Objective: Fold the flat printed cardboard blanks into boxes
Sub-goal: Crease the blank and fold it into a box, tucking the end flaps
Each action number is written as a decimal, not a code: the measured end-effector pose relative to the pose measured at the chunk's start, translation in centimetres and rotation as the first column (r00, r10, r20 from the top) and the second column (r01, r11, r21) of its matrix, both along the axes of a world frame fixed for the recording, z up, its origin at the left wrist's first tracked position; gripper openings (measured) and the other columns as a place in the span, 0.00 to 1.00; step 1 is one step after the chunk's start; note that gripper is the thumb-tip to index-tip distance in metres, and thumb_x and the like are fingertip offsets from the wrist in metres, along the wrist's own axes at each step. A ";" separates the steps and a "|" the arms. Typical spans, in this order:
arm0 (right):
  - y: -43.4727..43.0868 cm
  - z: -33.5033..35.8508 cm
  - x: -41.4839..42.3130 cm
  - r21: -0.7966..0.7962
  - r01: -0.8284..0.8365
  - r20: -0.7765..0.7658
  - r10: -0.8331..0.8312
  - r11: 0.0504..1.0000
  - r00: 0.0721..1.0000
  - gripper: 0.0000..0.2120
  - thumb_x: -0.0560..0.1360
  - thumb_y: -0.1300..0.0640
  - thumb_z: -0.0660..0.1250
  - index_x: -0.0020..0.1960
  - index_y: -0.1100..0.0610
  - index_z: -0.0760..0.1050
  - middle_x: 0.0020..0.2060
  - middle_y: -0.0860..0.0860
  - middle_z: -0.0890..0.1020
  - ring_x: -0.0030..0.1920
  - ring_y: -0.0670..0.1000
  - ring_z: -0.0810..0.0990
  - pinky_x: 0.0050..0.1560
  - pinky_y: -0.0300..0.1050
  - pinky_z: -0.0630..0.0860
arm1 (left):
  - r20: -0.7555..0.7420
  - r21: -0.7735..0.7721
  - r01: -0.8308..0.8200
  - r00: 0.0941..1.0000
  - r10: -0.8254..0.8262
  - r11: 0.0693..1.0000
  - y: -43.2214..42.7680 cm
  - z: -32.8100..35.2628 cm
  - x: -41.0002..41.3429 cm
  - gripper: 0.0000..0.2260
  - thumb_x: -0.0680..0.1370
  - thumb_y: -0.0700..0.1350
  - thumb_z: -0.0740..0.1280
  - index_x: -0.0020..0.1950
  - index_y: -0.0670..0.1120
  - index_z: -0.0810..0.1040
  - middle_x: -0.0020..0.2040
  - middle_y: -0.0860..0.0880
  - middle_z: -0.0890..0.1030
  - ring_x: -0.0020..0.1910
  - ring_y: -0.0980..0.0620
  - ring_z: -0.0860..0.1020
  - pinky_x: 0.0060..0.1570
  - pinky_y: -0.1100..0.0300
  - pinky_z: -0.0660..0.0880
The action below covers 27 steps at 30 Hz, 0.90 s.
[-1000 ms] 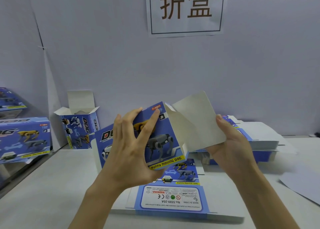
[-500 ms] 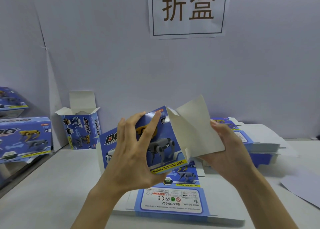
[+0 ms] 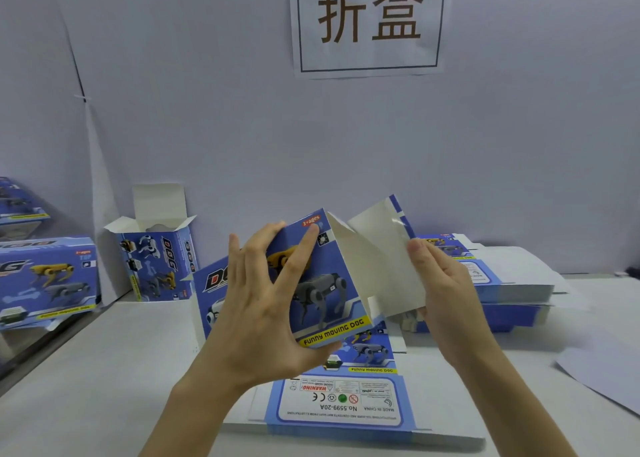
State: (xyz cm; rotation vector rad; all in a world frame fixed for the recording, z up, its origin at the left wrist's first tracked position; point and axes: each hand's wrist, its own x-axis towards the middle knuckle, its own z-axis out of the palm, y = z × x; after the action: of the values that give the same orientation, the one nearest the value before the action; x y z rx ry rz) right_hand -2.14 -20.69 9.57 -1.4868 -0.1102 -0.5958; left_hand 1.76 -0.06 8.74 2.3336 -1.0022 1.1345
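ITEM: cardboard blank (image 3: 322,283), held up over the stack of flat blanks (image 3: 346,401) on the bench (image 3: 104,370) | HANDS: my left hand (image 3: 263,304) grasps the printed dog face, thumb under its lower edge; my right hand (image 3: 446,290) pinches the white panel (image 3: 384,259) | CHANGE: panel swung closer to the face, its blue edge now showing | MEANING: I judge the sleeve is closing up, ends still to do.

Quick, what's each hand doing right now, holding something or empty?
Left hand: grips the half-folded box by its printed panel.
Right hand: pinches that box's white flap.
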 end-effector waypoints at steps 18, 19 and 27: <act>3.9 -0.5 -0.9 -0.248 -0.258 0.099 0.289 0.934 0.952 0.21 0.77 0.43 0.59 0.69 0.30 0.62 0.59 0.27 0.74 0.60 0.34 0.75 0.48 0.26 0.74 | 0.032 0.000 -0.069 0.997 0.069 0.998 -1.2 -0.3 -0.6 0.46 0.65 0.72 0.63 0.77 0.51 0.55 0.70 0.38 0.61 0.72 0.39 0.62 0.72 0.35 0.52; 3.7 -0.3 -1.1 -0.306 -0.263 0.084 0.302 0.915 0.950 0.23 0.76 0.42 0.60 0.68 0.26 0.60 0.59 0.25 0.73 0.61 0.33 0.74 0.49 0.26 0.73 | 0.028 -0.001 -0.060 0.998 0.060 0.998 -1.1 -0.3 -0.6 0.46 0.65 0.71 0.63 0.77 0.51 0.55 0.70 0.38 0.61 0.72 0.40 0.62 0.71 0.33 0.54; 3.2 -0.4 -1.3 -0.496 -0.218 0.091 0.300 0.840 0.950 0.35 0.72 0.43 0.67 0.71 0.26 0.51 0.74 0.37 0.61 0.73 0.47 0.65 0.58 0.46 0.79 | 0.049 -0.039 -0.026 0.998 0.028 0.999 -1.1 0.3 -1.3 0.47 0.63 0.68 0.66 0.77 0.48 0.60 0.69 0.38 0.61 0.70 0.38 0.60 0.65 0.29 0.63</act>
State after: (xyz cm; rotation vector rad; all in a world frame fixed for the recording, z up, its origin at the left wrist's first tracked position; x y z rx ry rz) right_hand -3.48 -17.53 9.21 -1.8614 -0.6229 -0.4865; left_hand 0.48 -1.18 9.06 2.3062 -0.9606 1.2167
